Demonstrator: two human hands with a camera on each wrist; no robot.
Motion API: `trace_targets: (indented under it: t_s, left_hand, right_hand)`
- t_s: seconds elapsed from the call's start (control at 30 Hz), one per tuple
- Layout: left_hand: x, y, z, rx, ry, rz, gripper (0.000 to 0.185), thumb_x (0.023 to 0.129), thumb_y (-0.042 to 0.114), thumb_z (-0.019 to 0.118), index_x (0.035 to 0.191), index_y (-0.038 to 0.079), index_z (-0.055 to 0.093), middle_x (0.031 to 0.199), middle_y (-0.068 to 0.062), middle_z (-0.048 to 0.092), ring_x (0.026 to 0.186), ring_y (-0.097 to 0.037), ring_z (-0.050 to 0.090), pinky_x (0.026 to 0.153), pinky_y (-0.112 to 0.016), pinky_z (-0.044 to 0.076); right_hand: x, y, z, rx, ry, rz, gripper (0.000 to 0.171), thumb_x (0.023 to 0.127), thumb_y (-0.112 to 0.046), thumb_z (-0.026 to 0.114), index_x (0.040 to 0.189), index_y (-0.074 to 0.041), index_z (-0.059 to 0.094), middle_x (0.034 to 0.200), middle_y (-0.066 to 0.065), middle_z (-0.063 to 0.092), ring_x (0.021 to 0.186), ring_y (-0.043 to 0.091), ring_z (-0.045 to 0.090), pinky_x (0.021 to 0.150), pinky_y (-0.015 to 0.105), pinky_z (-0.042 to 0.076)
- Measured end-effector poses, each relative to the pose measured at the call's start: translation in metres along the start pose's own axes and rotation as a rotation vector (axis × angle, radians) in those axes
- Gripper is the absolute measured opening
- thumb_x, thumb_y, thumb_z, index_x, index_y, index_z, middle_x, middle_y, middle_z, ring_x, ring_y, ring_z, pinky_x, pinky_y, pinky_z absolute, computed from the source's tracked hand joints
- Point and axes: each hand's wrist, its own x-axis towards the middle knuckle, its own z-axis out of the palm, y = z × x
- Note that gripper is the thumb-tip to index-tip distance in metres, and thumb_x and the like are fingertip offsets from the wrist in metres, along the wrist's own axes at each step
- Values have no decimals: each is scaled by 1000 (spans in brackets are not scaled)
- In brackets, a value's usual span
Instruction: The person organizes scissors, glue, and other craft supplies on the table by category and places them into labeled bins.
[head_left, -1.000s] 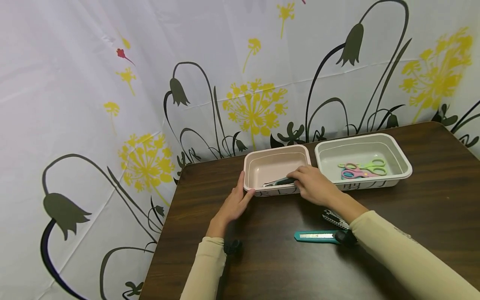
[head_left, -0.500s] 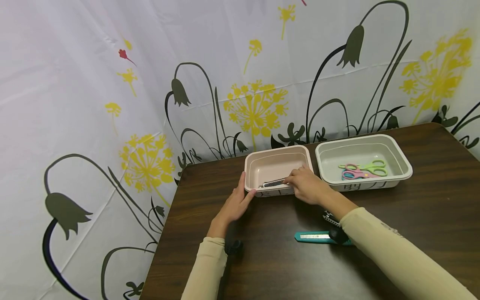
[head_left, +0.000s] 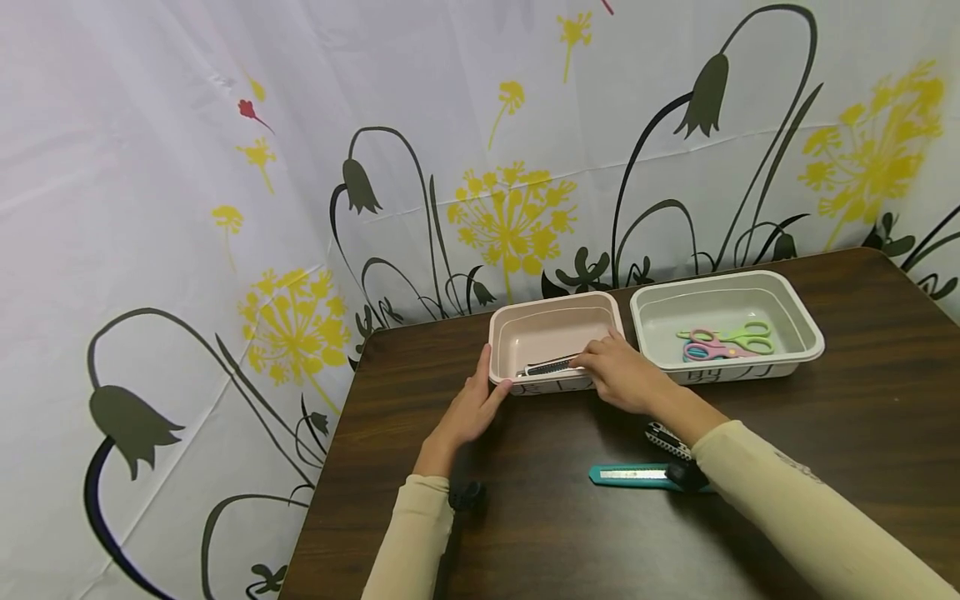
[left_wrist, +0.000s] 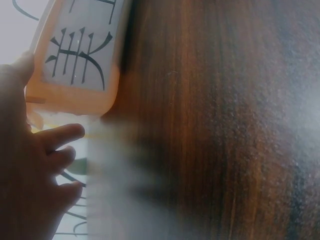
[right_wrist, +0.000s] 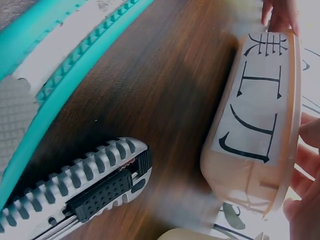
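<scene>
From above, the right hand (head_left: 618,377) pinches a gray knife (head_left: 551,366) and holds it low inside the pink tub (head_left: 552,302). The left hand (head_left: 471,410) rests flat and open against the tub's side. Scissors (head_left: 723,340) lie in the white tub (head_left: 813,333). Two knives are left on the table (head_left: 862,417): a teal knife (head_left: 630,475) and a black-and-gray knife (head_left: 667,439).

The left wrist view shows relaxed fingers (left_wrist: 55,140) by the tub's label (left_wrist: 75,47).

The right wrist view shows both waiting knives close up; that hand's grip is hidden here.

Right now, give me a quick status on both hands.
Left hand steadies pink tray. Right hand holds grey cutter inside it. Nothing blocking.
</scene>
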Motion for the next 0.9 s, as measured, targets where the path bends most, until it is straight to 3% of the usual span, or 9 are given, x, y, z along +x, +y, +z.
trace_targets:
  t_s: [0.23, 0.43, 0.67, 0.9]
  left_hand:
    - [0, -1, 1, 0, -17, -11, 78, 102, 51, 42, 159, 16, 1, 155, -18, 33, 138, -36, 36, 112, -53, 26]
    - [0, 0, 0, 2, -22, -3, 78, 102, 51, 41, 159, 16, 0, 157, -15, 31, 140, -35, 35, 114, -51, 23]
    - [2, 1, -1, -1, -18, 1, 79, 102, 52, 41, 159, 17, 0, 157, -13, 30, 139, -36, 35, 115, -52, 21]
    - [1, 1, 0, 2, -30, -18, 79, 102, 53, 40, 159, 19, -2, 159, -11, 27, 140, -36, 34, 115, -52, 18]
  right_hand:
    - [-15, -3, -6, -73, 37, -105, 25, 91, -5, 62, 113, -10, 71, 106, 7, 64, 104, 32, 56, 110, 61, 25]
    - [-40, -5, -25, -72, 66, -136, 32, 85, -5, 69, 117, -9, 69, 108, 7, 62, 103, 29, 55, 104, 53, 36]
    - [-86, -2, -44, -62, 81, -109, 34, 81, -7, 74, 115, -9, 71, 106, 1, 63, 95, 20, 58, 85, 41, 47]
    - [-132, -11, -36, -69, 56, -16, 29, 76, -11, 81, 103, -14, 74, 90, -9, 57, 76, 6, 54, 61, 31, 49]
